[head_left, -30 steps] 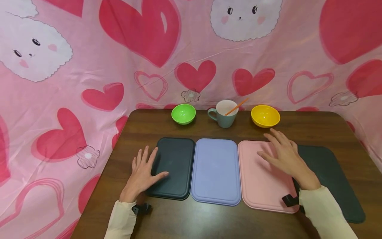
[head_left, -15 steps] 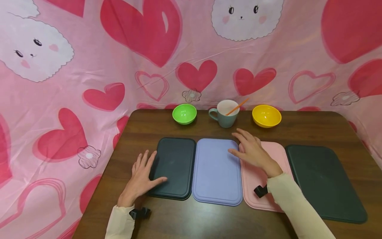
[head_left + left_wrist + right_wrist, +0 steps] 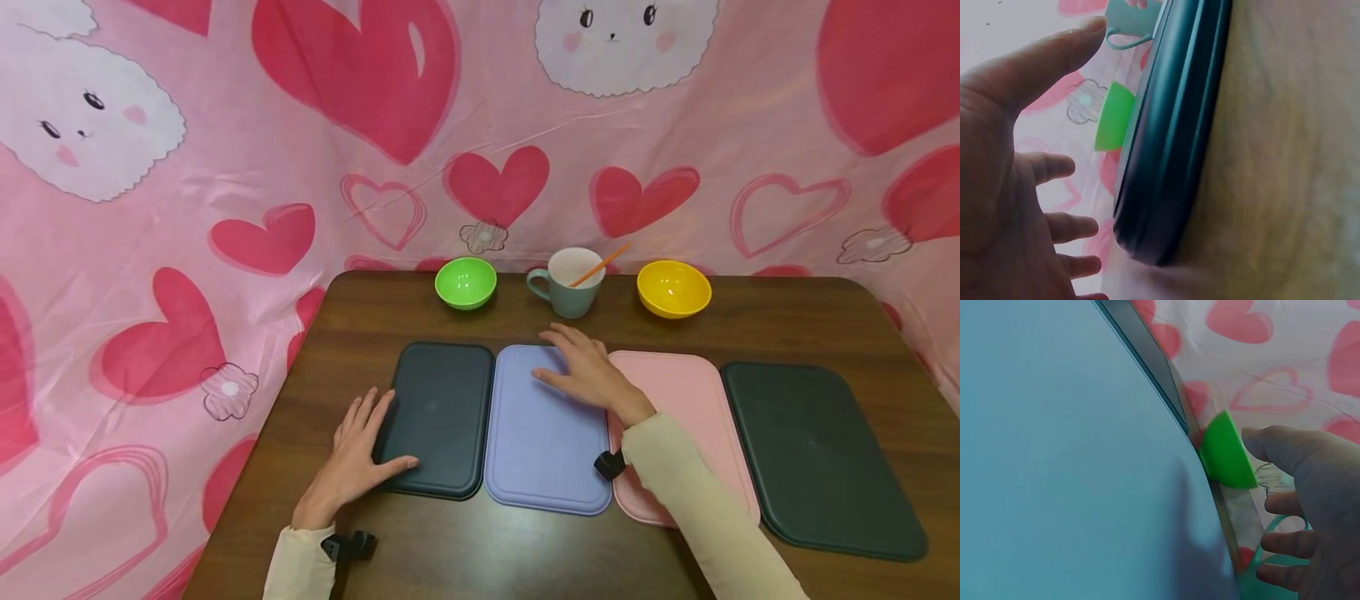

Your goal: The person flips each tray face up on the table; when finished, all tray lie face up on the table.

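Observation:
My left hand (image 3: 351, 458), fingers spread, hovers at the left edge of a dark navy rectangular board (image 3: 435, 417) and holds nothing. In the left wrist view its thumb (image 3: 1054, 59) and fingertips stand apart from that board's thick rim. My right hand (image 3: 592, 371) hangs over the upper part of a lavender board (image 3: 547, 450), fingers loosely extended and nothing in them. Just beyond its fingertips is a teal mug (image 3: 572, 300) with an orange stick (image 3: 603, 264) leaning in it. The right wrist view shows the hand's shadow on the lavender board.
A green bowl (image 3: 466, 285) and a yellow bowl (image 3: 673, 290) flank the mug at the table's back edge. Right of the lavender board lie a pink board (image 3: 675, 383) and a dark green board (image 3: 825, 458). A pink heart-patterned cloth (image 3: 480, 100) hangs behind the wooden table (image 3: 465, 550).
My right hand has moved left, from over the pink board to over the lavender one. My left hand has drawn slightly back toward me. No object has moved.

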Available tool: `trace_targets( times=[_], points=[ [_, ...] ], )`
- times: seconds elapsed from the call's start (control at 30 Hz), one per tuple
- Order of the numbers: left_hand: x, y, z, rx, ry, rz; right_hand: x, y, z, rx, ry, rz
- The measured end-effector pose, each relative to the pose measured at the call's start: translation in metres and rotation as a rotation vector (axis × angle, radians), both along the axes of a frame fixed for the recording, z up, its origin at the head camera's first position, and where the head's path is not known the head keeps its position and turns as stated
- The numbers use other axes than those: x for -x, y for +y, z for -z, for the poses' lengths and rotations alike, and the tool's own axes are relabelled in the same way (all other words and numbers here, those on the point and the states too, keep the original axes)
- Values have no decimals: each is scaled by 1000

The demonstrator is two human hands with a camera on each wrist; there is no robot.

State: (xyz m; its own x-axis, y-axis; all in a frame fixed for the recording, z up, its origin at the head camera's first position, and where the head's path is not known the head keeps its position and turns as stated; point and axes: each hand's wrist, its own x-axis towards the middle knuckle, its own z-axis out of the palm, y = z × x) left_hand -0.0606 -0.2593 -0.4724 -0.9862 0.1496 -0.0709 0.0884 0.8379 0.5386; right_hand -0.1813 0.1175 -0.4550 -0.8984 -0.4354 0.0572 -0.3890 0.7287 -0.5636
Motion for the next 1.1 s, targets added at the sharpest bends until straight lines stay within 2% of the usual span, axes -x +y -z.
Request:
trace_targets(
  times=[0.27,0.57,1.1],
  points=[
    [-8,-8,6,-24,-7,1,11,-19,3,24,-21,-21],
    [-18,-14,10,-66,10,4,22,-38,11,-5,-48,-49],
    [-26,-12,17,-105,108,50,26,-77,12,-53,-66,-98]
  ],
)
